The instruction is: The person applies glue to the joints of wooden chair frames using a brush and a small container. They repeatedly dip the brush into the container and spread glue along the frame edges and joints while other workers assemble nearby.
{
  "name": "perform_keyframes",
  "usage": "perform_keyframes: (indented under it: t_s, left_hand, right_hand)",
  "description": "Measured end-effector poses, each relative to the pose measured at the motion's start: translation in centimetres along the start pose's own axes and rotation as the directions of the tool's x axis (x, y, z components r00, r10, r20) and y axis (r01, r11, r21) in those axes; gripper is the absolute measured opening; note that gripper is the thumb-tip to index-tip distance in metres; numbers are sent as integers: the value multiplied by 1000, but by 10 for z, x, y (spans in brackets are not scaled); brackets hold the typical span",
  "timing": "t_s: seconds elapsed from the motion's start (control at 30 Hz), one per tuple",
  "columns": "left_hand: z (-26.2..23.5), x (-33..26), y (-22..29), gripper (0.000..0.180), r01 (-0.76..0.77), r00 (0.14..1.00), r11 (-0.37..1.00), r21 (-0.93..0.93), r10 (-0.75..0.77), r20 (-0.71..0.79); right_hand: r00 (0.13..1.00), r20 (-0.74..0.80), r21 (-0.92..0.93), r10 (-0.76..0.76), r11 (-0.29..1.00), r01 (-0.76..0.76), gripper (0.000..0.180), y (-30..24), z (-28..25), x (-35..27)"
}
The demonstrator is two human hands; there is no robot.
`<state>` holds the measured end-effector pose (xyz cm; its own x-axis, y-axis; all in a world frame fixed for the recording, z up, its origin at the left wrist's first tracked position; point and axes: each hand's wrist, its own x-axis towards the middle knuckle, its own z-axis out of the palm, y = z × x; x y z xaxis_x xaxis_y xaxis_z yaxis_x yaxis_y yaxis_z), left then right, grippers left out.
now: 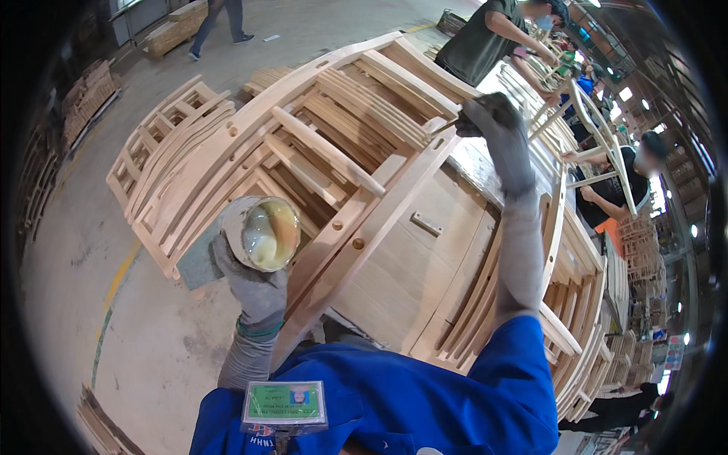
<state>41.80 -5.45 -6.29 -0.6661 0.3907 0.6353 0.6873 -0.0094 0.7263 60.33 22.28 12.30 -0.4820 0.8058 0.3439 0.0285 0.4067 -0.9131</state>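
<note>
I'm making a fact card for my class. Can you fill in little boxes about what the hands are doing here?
Place: woodworking shop
Left hand: grey glove, holds a small cup of glossy yellowish liquid
Right hand: grey glove, holds a thin stick-like tool at a wooden chair frame
Clothing: blue jacket
Nearby: other people handling chair parts
</note>
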Motion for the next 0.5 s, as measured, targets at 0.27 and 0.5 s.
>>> perform_keyframes:
  t_s: [0.27,0.5]
  left_hand:
    - [-13,1,-17,90,86,995,996,32,-87,53]
    - [-11,4,-20,95,108,992,993,43,-111,56]
  right_hand:
    - [933,258,-277,250,944,-177,19,50,-24,75]
    - [884,328,-472,332,869,-151,22,68,-18,89]
